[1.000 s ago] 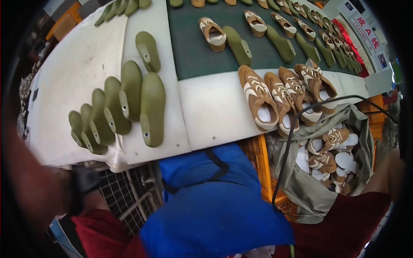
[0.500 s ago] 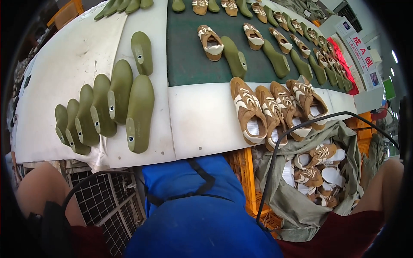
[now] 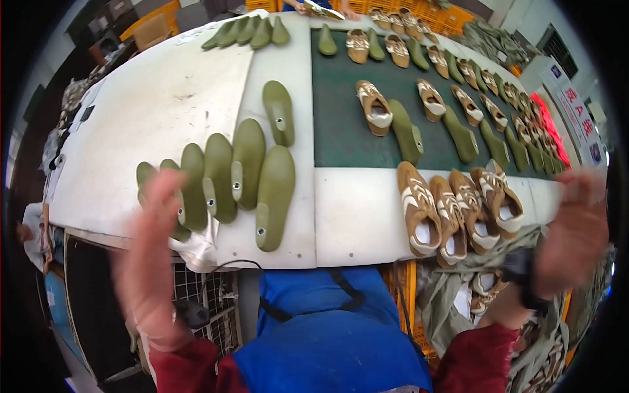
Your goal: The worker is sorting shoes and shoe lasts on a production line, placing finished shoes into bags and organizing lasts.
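My left hand (image 3: 154,255) is raised in front of the table's near left edge, smeared by motion, its fingers stretched upward with nothing in them. Behind it stand several green shoe lasts (image 3: 275,196) in a slanting row, some partly hidden by the hand. On the far right my right hand (image 3: 570,236), also blurred, is up with fingers apart and holds nothing visible; a dark band (image 3: 522,278) circles its wrist. Nearest to it are several brown and white sneakers (image 3: 419,206) lined up at the table's front edge.
A green belt (image 3: 347,144) carries pairs of sneakers and lasts. More lasts (image 3: 262,33) lie at the far left of the white table (image 3: 157,111). A cloth sack (image 3: 445,295) with shoes hangs below the front edge. Another person's hand (image 3: 350,14) works at the far side.
Both my hands have come into view; before, only parts of my arms showed at the sides. The view has shifted, so the table sits lower and farther right. The black cable no longer crosses the sneakers.
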`<state>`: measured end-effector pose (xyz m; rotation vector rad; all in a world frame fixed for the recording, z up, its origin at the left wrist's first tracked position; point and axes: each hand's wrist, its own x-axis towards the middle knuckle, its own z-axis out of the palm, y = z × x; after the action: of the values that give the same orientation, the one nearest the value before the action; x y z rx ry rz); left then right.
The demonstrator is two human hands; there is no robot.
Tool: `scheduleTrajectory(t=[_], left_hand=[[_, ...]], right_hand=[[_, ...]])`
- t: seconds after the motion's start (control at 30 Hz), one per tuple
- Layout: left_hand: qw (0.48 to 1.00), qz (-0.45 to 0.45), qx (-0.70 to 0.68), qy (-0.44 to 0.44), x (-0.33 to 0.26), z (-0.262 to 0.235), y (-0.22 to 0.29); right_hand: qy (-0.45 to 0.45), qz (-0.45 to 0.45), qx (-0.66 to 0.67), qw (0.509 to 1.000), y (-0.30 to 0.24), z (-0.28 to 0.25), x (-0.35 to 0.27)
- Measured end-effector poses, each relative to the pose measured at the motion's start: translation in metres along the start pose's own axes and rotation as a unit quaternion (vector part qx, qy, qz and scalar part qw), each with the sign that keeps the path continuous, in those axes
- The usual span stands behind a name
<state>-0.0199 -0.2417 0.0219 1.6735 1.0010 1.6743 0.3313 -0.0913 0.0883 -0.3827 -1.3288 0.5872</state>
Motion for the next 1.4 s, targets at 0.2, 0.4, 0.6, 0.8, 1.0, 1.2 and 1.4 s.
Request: scheduleTrajectory(t=[0.2, 0.4, 0.6, 0.8, 1.0, 1.2, 1.4], left_hand=[[0.840, -0.188, 0.501, -0.086, -0.035, -0.024, -0.106], [0.749, -0.201, 0.631, 0.043, -0.023, -0.064, -0.207], [0.749, -0.188, 0.634, 0.046, -0.019, -0.070, -0.229], [0.761, -0.149, 0.628, 0.069, -0.023, -0.069, -0.217], [0.764, -0.144, 0.623, 0.087, -0.020, -0.062, -0.218], [0.749, -0.135, 0.641, 0.101, -0.023, -0.065, -0.220], [0.766, -0.121, 0.625, 0.092, -0.018, -0.065, -0.225]], right_hand=[[-0.635, 0.131, -0.189, 0.737, 0.112, 0.112, -0.150], [-0.652, 0.099, -0.265, 0.703, 0.162, 0.203, -0.226], [-0.573, 0.161, -0.267, 0.758, 0.155, 0.121, -0.221], [-0.511, 0.160, -0.371, 0.759, 0.193, 0.095, -0.195], [-0.413, 0.106, -0.509, 0.748, 0.339, 0.129, -0.133], [-0.493, 0.164, -0.509, 0.686, 0.386, 0.126, -0.145], [-0.513, 0.218, -0.307, 0.772, 0.285, 0.059, -0.119]])
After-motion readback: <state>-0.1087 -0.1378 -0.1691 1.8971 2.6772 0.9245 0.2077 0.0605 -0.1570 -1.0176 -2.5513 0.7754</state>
